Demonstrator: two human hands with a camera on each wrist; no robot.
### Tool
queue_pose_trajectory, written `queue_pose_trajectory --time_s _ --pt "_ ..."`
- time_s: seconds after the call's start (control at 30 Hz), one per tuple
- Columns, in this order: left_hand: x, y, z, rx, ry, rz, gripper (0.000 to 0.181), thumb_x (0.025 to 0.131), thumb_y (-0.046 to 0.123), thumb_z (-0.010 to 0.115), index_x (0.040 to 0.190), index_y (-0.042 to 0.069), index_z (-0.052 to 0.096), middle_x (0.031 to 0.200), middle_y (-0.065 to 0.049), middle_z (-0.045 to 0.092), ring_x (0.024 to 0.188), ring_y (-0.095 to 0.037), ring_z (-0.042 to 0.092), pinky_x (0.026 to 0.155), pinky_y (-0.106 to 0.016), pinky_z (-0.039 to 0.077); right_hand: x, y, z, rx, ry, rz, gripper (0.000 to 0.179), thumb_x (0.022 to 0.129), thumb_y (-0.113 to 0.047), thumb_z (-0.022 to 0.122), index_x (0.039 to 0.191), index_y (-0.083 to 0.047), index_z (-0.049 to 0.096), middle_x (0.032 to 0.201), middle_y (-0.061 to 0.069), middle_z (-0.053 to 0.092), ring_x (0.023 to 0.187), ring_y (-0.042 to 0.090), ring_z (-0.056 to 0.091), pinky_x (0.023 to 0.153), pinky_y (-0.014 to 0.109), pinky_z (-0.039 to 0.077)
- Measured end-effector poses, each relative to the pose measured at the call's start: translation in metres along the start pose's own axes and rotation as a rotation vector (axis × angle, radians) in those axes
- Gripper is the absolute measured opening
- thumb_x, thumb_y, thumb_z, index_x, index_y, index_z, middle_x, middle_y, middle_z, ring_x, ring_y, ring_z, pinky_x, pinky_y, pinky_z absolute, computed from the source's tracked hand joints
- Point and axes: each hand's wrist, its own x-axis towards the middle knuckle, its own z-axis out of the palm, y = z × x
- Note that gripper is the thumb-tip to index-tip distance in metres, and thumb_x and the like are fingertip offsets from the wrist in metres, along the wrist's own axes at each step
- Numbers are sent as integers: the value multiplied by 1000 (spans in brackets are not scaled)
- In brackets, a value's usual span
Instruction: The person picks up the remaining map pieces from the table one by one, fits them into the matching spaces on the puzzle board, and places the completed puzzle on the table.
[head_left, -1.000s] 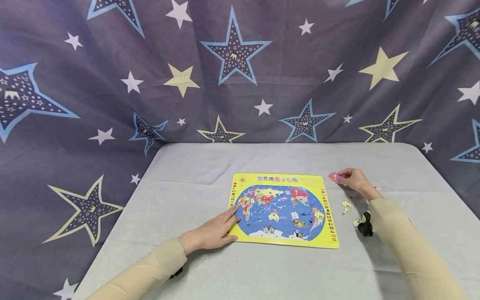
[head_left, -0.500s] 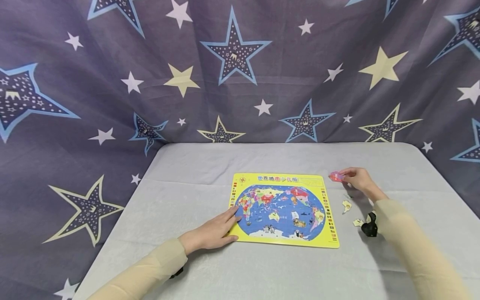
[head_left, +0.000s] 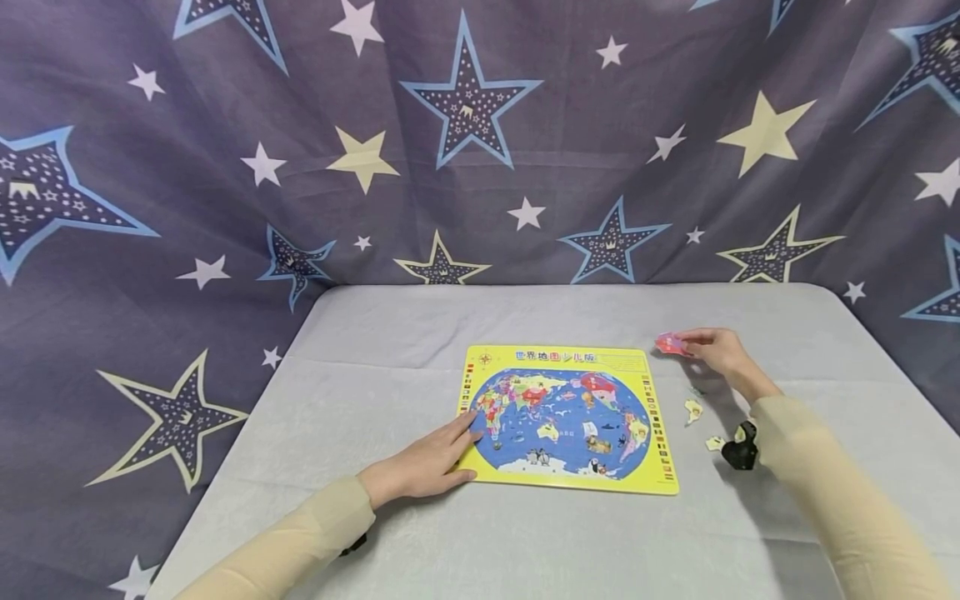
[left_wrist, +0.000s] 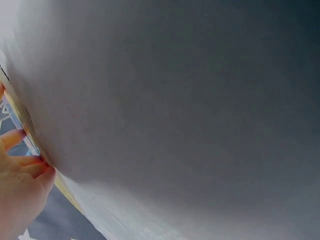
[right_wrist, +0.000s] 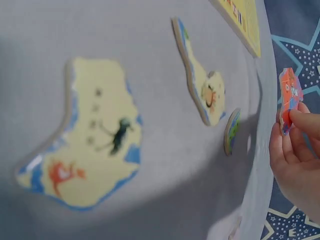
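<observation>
A yellow-framed world map puzzle board [head_left: 652, 479] lies flat in the middle of the table. My left hand [head_left: 423, 462] rests on its lower left edge, fingers stretched over the frame and thumb along the side. Beyond the board's upper right corner, my right hand [head_left: 722, 354] pinches a red and pink puzzle piece [head_left: 670, 343] between thumb and fingers. The right wrist view shows this piece [right_wrist: 288, 97] held up above the cloth, its printed face visible. Below that hand lie a cream piece with a bird print [right_wrist: 95, 135], a long cream piece [right_wrist: 205, 90] and a small green piece [right_wrist: 232, 131].
A pale grey cloth [head_left: 360, 333] covers the table. Dark star-patterned fabric [head_left: 480, 200] hangs behind it. The black wrist camera [head_left: 740, 447] on my right arm overlaps the area beside the loose cream piece [head_left: 715, 444].
My right hand has shifted slightly right and toward the back with the red and pink piece, which has turned and shows more of its face. The left hand and the board stay put.
</observation>
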Motion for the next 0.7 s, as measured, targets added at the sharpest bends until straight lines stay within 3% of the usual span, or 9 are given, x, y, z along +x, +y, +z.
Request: queue_pose_trajectory --time_s 0.27,0.7 --pt "0 1 0 -5 -7 0 60 91 42 42 138 7 28 148 -13 6 134 -23 10 107 -36 20 -1 -6 6 -7 -58 -59 33 87 -9 53 115 8 54 109 23 57 74 -3 50 68 16 46" --pt "0 1 -1 -3 -8 2 60 91 41 42 138 7 27 148 -13 5 134 -24 9 107 -36 19 -6 -19 27 15 -189 -69 34 87 -10 54 115 8 54 114 26 54 85 9 57 74 25 51"
